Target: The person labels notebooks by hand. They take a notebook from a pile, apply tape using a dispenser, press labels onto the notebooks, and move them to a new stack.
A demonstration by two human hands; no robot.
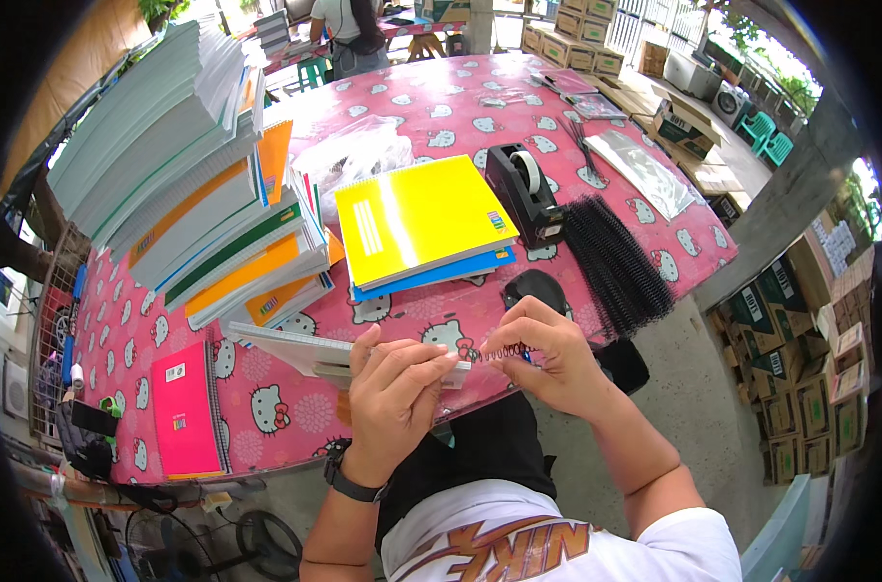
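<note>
Near the table's front edge, my left hand [397, 383] is closed on a notebook [290, 347] that stands tilted on its edge. Its grey-white sheets face up toward the left. My right hand [549, 361] pinches a thin dark spiral coil [504, 351] at the notebook's right end. The coil's tip meets the edge by my left fingertips; whether it passes through the holes is too small to tell. A black rounded object [538, 288] lies just beyond my right hand. A heap of black spiral coils [617, 267] lies to its right.
A yellow spiral notebook [421, 218] tops a small pile, with a black tape dispenser [523, 194] beside it. Tall stacks of notebooks [160, 136] lean at the left, and a pink notebook [184, 412] lies nearer. Clear plastic sleeves [644, 175] lie far right. Cartons [790, 301] stand beyond the table.
</note>
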